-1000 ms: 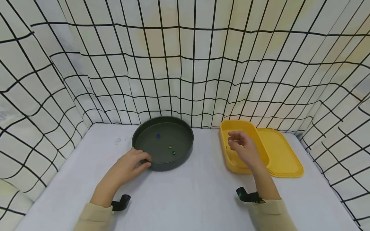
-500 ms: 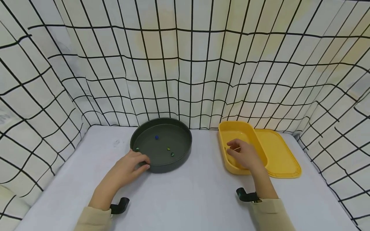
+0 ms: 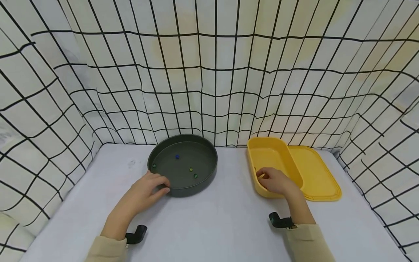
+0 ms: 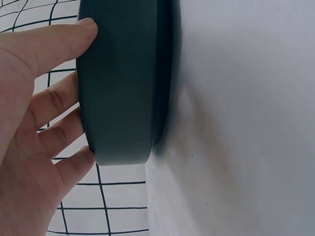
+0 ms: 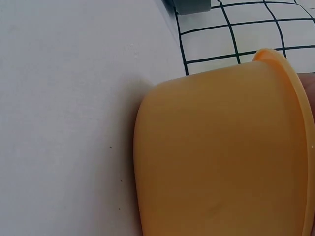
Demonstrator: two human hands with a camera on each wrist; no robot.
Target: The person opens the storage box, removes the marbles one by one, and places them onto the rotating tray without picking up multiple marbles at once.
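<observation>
While the near-left rim of the dark round tray (image 3: 186, 193) is gripped by the left hand (image 3: 147, 187), the thumb is laid against the outer wall and the fingers are hooked over the edge, as is shown in the left wrist view. The tray is rested on the white table (image 3: 209, 233). Inside it, four small beads are scattered: a blue bead (image 3: 177, 157) is seen just behind the tray's middle, a dark green bead (image 3: 154, 165) beside its left wall, and a yellow-green bead (image 3: 191, 169) and a bright green bead (image 3: 195, 175) near each other, right of its middle and toward its near side.

To the right of the tray, well apart from it, a yellow box (image 3: 269, 154) is placed; on the box's side farther from the tray, a flat yellow lid (image 3: 315, 178) is laid. The right hand (image 3: 277, 181) is placed inside the box with its fingers bent. Whether anything is pinched there cannot be told, since the fingertips are hidden, and in the right wrist view they are screened by the box's wall. Beige sleeves (image 3: 106, 250) are seen nearer than the tray, and behind it a black-gridded backdrop (image 3: 207, 82) is hung.
</observation>
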